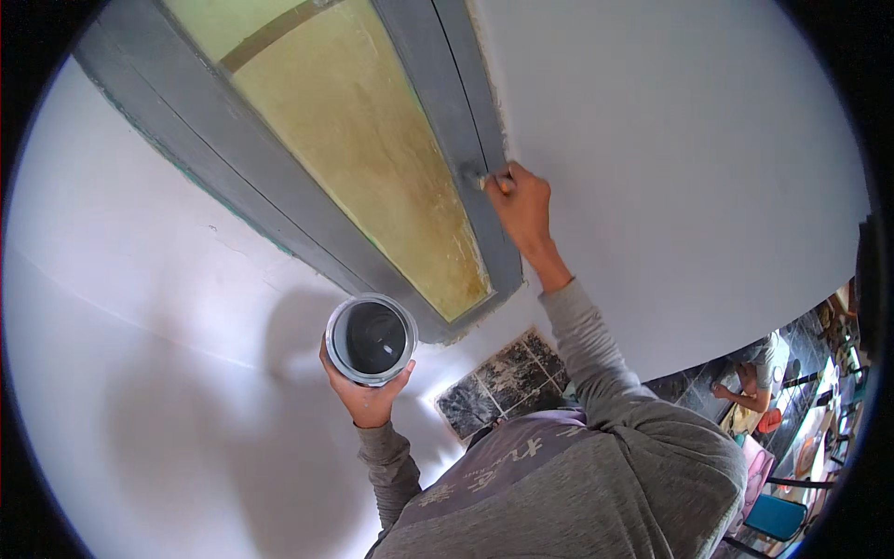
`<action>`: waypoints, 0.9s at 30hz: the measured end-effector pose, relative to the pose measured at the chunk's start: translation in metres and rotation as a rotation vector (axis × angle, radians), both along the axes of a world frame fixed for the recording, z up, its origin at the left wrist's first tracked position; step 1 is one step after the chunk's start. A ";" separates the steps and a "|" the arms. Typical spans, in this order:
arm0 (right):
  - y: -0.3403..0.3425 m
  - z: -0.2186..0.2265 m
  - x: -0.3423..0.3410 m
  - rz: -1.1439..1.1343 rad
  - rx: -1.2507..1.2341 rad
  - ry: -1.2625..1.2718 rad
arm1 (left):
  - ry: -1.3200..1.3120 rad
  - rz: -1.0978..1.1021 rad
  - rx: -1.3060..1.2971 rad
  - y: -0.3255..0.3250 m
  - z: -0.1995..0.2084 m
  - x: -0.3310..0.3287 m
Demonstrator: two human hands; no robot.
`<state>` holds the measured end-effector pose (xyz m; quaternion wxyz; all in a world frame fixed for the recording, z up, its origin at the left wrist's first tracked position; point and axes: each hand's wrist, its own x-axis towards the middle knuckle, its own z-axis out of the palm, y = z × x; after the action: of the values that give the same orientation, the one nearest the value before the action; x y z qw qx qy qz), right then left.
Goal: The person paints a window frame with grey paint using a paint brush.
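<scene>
My left hand (369,404) is wrapped round the lower side of an open paint can (371,379), below the tip of a door-like panel. Dark grey paint (369,337) shows inside it. A paintbrush (476,178) is pinched in my right hand (523,207), its bristles blurred against the grey frame (495,233) on the right side. Most of the brush handle is hidden by my fingers. Between the two grey sides of the frame lies a yellowish panel (363,140) with brown stains and a brown crossbar.
White wall (670,168) borders the frame on both sides. Dark, white-spattered floor tiles (503,384) lie below. At the far right another person (759,382) crouches or sits near a blue chair (775,516), a pink item (756,470) and assorted clutter.
</scene>
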<state>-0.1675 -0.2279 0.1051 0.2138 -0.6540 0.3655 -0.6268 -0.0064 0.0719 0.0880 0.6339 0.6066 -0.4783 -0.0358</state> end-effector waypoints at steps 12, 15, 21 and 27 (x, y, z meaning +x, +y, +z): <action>-0.048 0.158 -0.001 -0.124 -0.574 -0.266 | 0.064 -0.085 -0.056 0.001 -0.013 -0.003; -0.031 0.041 0.010 -0.120 -0.319 -0.285 | 0.075 -0.086 -0.066 -0.001 -0.013 0.000; -0.007 -0.042 -0.009 -0.128 0.044 0.013 | -0.002 -0.089 -0.028 -0.009 -0.005 -0.002; -0.042 0.140 -0.006 -0.097 -0.435 -0.187 | -0.011 -0.136 -0.060 -0.021 -0.004 -0.016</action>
<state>-0.1732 -0.2697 0.2448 0.0704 -0.6054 0.2318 -0.7581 -0.0219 0.0512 0.0842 0.6455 0.5534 -0.5229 -0.0611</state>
